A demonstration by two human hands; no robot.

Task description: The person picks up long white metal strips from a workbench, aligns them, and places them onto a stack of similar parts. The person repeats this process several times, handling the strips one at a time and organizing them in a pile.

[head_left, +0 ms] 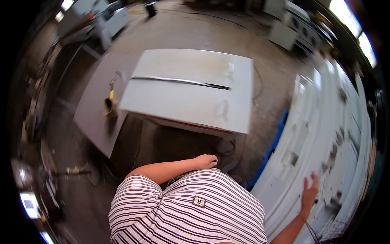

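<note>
My left hand [205, 161] is held in front of my waist with its fingers curled in, and I see nothing in it. Ahead of it lies a large white cabinet [183, 95] with two doors and two small handles. A dark, shiny strip [178, 81] runs along the gap between the doors. Out to the right, my right hand [309, 193] is over a pile of long white panels [296, 142]. Its fingers are apart and hold nothing; whether it touches the panels I cannot tell.
On a grey-brown board [93, 110] to the left stands a brown roll or cup [109, 107] with a yellow-handled tool [111, 89] by it. A blue edge [270, 148] borders the panel pile. Machines [302, 26] and loose cables lie farther back on the concrete floor.
</note>
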